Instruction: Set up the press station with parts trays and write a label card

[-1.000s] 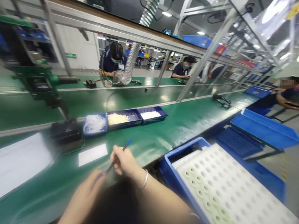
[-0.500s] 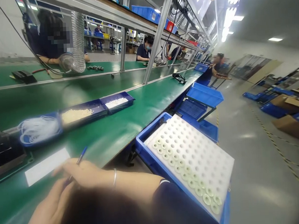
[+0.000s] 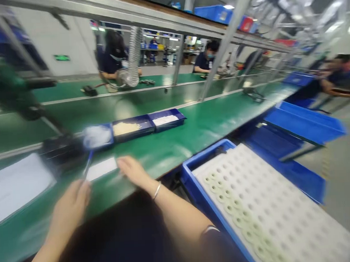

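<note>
My left hand [image 3: 71, 207] is closed around a blue pen [image 3: 88, 165], which points up and away from me over the green bench. Just beyond the pen lies a white strip of paper [image 3: 103, 169]. At the strip's right end is my right hand [image 3: 132, 169], its fingers together and closed on the paper's edge, slightly blurred; a bracelet is on that wrist. Behind the strip stand a blue bin of white looped material [image 3: 98, 137], a bin of cream-coloured small parts [image 3: 128, 128] and a bin of white small parts [image 3: 165, 120].
To my right, a blue crate [image 3: 191, 176] carries a white holed foam tray [image 3: 270, 196] with several pale green rings. A black tool stand [image 3: 61, 149] and a white sheet [image 3: 20, 184] are at left. Co-workers [image 3: 113, 56] sit across the bench. Blue trays [image 3: 308, 121] stand farther right.
My hands have moved apart: the left now has the pen, while the right has gone to the paper strip's right end. The view has swung left.
</note>
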The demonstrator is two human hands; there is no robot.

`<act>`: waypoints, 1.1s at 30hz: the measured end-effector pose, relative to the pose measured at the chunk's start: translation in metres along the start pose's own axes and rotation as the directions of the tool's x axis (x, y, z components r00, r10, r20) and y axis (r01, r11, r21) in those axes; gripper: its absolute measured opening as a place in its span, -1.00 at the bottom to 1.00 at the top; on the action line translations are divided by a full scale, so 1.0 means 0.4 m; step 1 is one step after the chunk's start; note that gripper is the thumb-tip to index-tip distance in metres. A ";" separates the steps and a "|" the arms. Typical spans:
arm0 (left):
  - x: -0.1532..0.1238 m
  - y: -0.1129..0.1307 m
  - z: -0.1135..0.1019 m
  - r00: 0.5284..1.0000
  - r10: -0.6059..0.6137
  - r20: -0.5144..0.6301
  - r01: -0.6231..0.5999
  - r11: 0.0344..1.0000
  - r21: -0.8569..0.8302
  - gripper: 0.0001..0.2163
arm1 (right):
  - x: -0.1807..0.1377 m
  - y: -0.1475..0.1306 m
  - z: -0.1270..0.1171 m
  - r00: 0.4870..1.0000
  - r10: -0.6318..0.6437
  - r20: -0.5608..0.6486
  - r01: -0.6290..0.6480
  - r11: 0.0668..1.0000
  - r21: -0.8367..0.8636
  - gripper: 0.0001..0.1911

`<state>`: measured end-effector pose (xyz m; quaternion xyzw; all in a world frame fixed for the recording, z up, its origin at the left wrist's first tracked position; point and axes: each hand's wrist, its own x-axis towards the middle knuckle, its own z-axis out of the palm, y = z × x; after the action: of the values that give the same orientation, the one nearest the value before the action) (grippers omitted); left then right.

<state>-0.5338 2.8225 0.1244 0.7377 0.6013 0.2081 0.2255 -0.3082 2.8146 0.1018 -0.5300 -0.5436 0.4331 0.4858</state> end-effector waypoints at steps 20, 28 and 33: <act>0.066 -0.118 0.040 0.978 -0.011 -0.206 0.034 0.993 0.109 -0.64 | 0.204 0.060 -0.032 0.985 -0.135 0.104 0.161 0.935 -0.317 -0.85; 0.167 -0.049 0.081 0.956 0.281 -0.081 -0.242 0.915 0.323 -0.69 | 0.197 0.095 -0.135 0.997 0.007 -0.073 0.006 0.984 0.177 -0.59; 0.201 -0.032 0.101 0.905 0.413 -0.099 -0.348 0.855 0.385 -0.76 | 0.190 0.090 -0.148 0.998 0.012 -0.055 0.007 0.943 0.332 -0.63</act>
<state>-0.5053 2.9003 0.0873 0.8493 0.4881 0.2004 -0.0132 -0.2417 2.8901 0.0806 -0.4532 -0.4482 0.5042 0.5827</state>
